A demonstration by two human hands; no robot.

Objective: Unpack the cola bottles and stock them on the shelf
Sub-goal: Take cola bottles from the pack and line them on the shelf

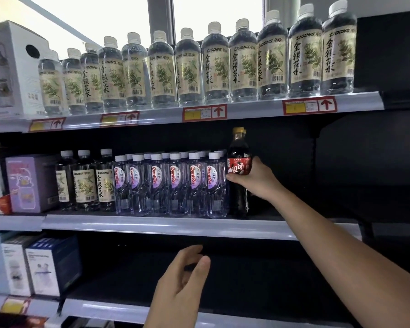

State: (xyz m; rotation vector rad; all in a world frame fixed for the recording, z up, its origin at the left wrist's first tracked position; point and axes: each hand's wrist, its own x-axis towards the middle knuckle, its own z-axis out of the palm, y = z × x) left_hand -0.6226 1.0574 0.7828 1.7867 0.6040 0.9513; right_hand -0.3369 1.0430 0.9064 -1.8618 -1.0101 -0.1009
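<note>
A dark cola bottle (239, 147) with a gold cap and a red label stands upright on the middle shelf (166, 224), just right of the clear water bottles. My right hand (258, 179) grips it around the label from the right side. A second gold cap peeks out directly behind it. My left hand (182, 287) hovers lower down in front of the dark lower shelf, fingers relaxed and holding nothing.
Clear purple-label water bottles (175, 183) fill the middle shelf left of the cola, with herbal-label bottles (84, 181) and a purple box (31, 183) further left. The top shelf carries a row of herbal-label bottles (213, 65). Dark shelf space lies right of the cola. White boxes (43, 266) sit lower left.
</note>
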